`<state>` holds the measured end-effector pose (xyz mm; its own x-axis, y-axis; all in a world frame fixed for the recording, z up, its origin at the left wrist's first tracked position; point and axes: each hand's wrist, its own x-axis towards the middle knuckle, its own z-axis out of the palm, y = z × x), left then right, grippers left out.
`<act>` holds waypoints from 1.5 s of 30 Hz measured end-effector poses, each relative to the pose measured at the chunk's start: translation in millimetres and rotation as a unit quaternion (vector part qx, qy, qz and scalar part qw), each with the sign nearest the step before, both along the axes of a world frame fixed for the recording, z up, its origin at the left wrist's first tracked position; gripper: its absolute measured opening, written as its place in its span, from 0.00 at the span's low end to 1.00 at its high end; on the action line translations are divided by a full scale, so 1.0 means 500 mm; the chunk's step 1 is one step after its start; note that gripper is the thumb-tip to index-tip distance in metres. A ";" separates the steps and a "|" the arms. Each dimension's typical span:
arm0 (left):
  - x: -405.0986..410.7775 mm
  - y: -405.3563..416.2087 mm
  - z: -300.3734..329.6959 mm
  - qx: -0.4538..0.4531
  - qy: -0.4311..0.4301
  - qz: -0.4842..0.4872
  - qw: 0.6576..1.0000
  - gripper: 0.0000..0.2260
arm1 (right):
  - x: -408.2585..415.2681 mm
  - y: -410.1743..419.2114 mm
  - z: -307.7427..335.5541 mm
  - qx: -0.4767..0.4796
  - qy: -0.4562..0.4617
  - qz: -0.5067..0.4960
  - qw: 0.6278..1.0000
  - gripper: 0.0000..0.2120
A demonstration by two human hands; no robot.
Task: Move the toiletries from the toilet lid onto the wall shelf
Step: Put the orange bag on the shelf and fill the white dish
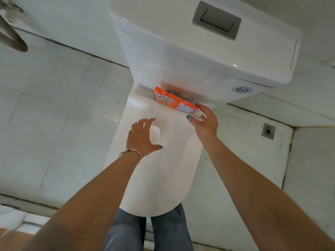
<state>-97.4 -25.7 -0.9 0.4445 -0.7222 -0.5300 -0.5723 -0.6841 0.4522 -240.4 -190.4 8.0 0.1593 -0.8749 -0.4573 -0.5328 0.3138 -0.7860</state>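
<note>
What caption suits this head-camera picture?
Both open hands, left and right, reach toward an orange packet on the toilet lid.

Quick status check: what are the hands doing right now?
Left hand open over a white soap-like bar. Right hand open, reaching the orange packet on the toilet lid. Nothing in the way.

Bright, even, diffuse light with a cool white cast; its source cannot be told. Small specular highlights sit on the cistern (181,57); shadows are faint. The orange packet (174,101) leaves a smeared reflection on the glazed front. Wide-angle distortion bows floor-tile lines near the edges. Motion blur softens the upper-left corner.
</note>
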 end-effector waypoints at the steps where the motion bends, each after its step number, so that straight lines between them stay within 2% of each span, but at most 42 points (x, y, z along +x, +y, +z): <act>1: -0.003 0.014 -0.012 -0.020 0.007 0.012 1.000 0.46 | 0.001 -0.003 -0.008 -0.015 0.006 0.005 1.000 0.20; 6: 0.009 0.051 -0.055 -0.097 0.034 0.028 0.994 0.43 | 0.012 -0.014 -0.041 -0.006 -0.078 -0.033 0.996 0.16; 9: 0.009 0.043 -0.060 -0.117 0.004 0.011 0.993 0.40 | 0.013 -0.023 -0.061 -0.013 -0.081 -0.038 0.996 0.11; 12: 0.011 0.033 -0.059 -0.115 -0.011 -0.007 0.993 0.37 | 0.016 -0.023 -0.071 -0.004 -0.070 -0.026 0.997 0.10; 15: 0.014 0.024 -0.056 -0.126 0.014 0.032 0.991 0.35 | 0.031 -0.025 -0.074 0.001 -0.086 -0.022 0.996 0.04; 20: 0.025 -0.006 -0.016 -0.204 0.034 0.135 0.969 0.35 | 0.058 -0.031 -0.055 -0.016 -0.087 -0.041 0.995 0.03; 24: 0.055 -0.025 0.034 -0.259 0.055 0.130 0.955 0.34 | 0.070 -0.016 -0.010 -0.047 -0.113 -0.026 0.992 0.04; 27: 0.089 -0.027 0.091 -0.290 0.075 0.065 0.952 0.35 | 0.074 -0.007 0.046 -0.070 -0.152 -0.035 0.985 0.10; 30: 0.119 -0.013 0.163 -0.303 0.085 0.004 0.949 0.35 | 0.072 0.006 0.130 -0.078 -0.165 -0.031 0.983 0.08; 38: 0.146 0.038 0.444 -0.305 0.125 -0.006 0.944 0.35 | 0.098 0.079 0.449 -0.086 -0.203 -0.006 0.975 0.07; 45: 0.257 0.090 0.687 -0.348 0.155 -0.050 0.923 0.34 | 0.199 0.170 0.686 -0.104 -0.244 0.000 0.964 0.07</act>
<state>31.0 19.0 342.7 0.2616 -0.9651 -0.0130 -0.3856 -0.1169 0.9152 -141.0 -105.6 350.8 0.3104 -0.9398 -0.1427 -0.0830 0.1228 -0.9890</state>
